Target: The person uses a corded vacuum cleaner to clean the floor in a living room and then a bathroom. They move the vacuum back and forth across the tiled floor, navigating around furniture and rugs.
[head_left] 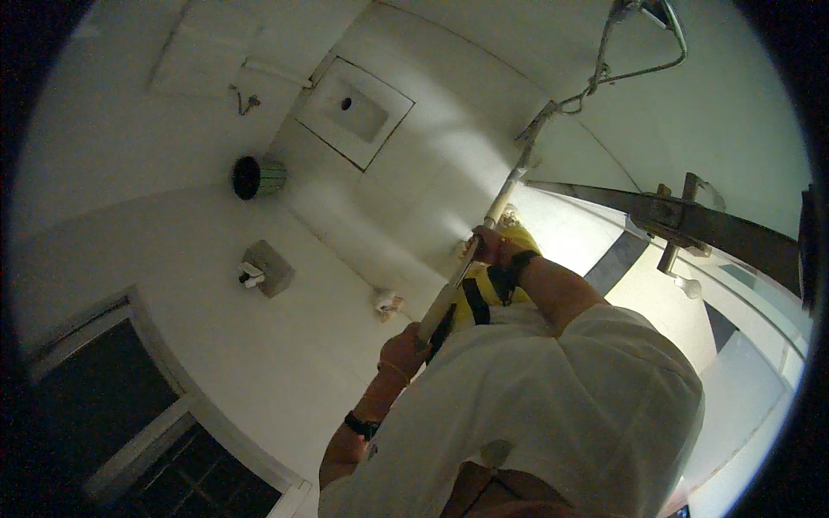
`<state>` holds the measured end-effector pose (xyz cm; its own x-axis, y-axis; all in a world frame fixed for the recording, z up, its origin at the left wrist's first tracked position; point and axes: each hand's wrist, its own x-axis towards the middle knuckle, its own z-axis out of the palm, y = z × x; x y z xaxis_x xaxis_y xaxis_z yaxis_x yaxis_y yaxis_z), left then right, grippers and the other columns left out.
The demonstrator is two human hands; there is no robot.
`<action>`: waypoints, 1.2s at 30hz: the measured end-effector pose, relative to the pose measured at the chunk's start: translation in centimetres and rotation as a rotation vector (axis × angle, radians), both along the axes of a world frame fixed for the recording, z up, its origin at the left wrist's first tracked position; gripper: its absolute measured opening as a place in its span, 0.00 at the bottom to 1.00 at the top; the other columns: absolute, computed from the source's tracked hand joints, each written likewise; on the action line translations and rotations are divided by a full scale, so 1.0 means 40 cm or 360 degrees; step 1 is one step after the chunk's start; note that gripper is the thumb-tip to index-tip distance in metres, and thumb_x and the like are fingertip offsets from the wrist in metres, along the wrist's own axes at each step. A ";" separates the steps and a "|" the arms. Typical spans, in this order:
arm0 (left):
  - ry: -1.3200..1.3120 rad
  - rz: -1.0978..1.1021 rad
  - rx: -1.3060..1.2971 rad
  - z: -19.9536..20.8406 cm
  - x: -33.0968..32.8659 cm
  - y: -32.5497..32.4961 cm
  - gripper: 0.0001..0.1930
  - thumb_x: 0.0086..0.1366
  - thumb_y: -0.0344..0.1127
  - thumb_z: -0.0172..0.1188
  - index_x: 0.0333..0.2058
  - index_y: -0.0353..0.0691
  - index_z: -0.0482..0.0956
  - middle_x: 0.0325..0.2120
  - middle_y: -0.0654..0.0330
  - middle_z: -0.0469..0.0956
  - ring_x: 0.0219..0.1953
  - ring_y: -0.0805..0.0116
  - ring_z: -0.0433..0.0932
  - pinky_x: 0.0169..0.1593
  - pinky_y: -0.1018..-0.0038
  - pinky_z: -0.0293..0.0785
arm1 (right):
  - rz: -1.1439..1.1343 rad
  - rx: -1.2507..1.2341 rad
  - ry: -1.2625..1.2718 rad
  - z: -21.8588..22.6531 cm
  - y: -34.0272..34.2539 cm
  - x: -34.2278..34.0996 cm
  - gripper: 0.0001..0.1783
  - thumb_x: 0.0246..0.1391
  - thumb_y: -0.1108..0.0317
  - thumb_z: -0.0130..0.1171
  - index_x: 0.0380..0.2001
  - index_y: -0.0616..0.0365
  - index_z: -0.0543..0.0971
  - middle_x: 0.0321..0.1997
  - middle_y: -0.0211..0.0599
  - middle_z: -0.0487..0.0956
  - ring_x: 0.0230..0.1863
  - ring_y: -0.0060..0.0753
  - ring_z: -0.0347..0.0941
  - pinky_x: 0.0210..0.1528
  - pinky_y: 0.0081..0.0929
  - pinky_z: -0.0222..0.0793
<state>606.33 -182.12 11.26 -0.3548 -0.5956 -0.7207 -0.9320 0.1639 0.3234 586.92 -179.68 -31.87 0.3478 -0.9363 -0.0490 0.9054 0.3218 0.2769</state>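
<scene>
Both my hands grip a long pale stick (505, 194) that runs from my chest out toward the tiled floor. My left hand (401, 350) is closed around its near end, with a black band on that wrist. My right hand (490, 246) holds the stick higher up, also with a dark wrist strap. The far end of the stick meets a twisted cord and thin metal tube (604, 69) near the wall. A yellow thing with black straps (484, 289) sits just under my right hand, partly hidden by my arm and white shirt.
A white floor-level toilet pan (354, 108) lies set into the tiles. A dark round bucket (255, 177) stands to its left. A small grey box with a white fitting (263, 269) and a small pale object (387, 302) are nearer. A dark door (112, 406) is lower left, a metal bar (691, 220) at right.
</scene>
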 end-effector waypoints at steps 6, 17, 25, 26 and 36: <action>0.0454 0.0062 0.0683 -0.065 -0.084 -0.155 0.20 0.47 0.40 0.59 0.38 0.37 0.67 0.16 0.58 0.71 0.15 0.71 0.70 0.18 0.75 0.68 | 0.0184 0.0783 0.1081 0.010 -0.055 -0.164 0.19 0.53 0.59 0.39 0.47 0.53 0.63 0.45 0.36 0.66 0.46 0.38 0.62 0.47 0.32 0.61; 0.0614 0.0307 0.1389 -0.236 -0.336 -0.424 0.13 0.50 0.43 0.56 0.25 0.39 0.70 0.15 0.62 0.69 0.13 0.72 0.66 0.16 0.75 0.65 | 0.1290 -0.0609 0.4448 0.017 -0.173 -0.456 0.13 0.43 0.59 0.46 0.33 0.51 0.70 0.35 0.38 0.70 0.39 0.35 0.65 0.41 0.30 0.61; 0.0381 0.0904 0.1934 -0.252 -0.394 -0.759 0.13 0.51 0.41 0.55 0.25 0.36 0.69 0.15 0.59 0.69 0.12 0.73 0.65 0.13 0.77 0.61 | 0.1104 -0.0574 0.4482 0.141 -0.446 -0.493 0.08 0.25 0.61 0.54 0.06 0.52 0.70 0.18 0.37 0.73 0.22 0.38 0.68 0.22 0.34 0.63; 0.0410 0.0935 0.1915 -0.262 -0.368 -0.801 0.13 0.51 0.41 0.55 0.26 0.35 0.68 0.15 0.58 0.69 0.12 0.75 0.64 0.13 0.79 0.60 | 0.0965 -0.0186 0.4246 0.164 -0.484 -0.469 0.08 0.24 0.62 0.55 0.05 0.52 0.70 0.15 0.37 0.71 0.21 0.39 0.69 0.21 0.34 0.63; 0.0982 0.0656 0.0735 0.071 0.014 -1.068 0.14 0.56 0.44 0.47 0.35 0.42 0.71 0.25 0.63 0.70 0.21 0.79 0.63 0.29 0.82 0.60 | 0.0483 -0.0387 0.4316 0.278 -0.944 0.017 0.13 0.35 0.58 0.54 0.17 0.56 0.69 0.20 0.44 0.71 0.25 0.46 0.68 0.28 0.34 0.63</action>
